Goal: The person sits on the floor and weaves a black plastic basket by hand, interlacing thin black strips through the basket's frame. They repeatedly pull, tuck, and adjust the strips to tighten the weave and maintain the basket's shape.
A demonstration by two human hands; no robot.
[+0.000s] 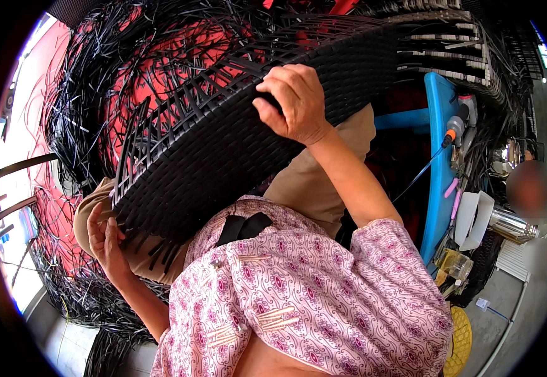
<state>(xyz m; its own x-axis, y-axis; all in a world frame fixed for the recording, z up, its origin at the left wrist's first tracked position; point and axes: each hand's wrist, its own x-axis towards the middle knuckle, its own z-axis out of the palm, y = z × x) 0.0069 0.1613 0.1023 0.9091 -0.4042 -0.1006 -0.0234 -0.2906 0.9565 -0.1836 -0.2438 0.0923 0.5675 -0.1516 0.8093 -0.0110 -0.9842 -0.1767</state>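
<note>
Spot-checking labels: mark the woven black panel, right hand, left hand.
Woven black panel [226, 139], head view: middle of weave.
Right hand [298, 105], head view: back.
Left hand [108, 246], head view: middle.

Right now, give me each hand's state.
Left hand: fingers loosely bent at the left end of the weave; grip cannot be told.
Right hand: partly curled at the weave's upper edge; whether it holds on cannot be told.
</note>
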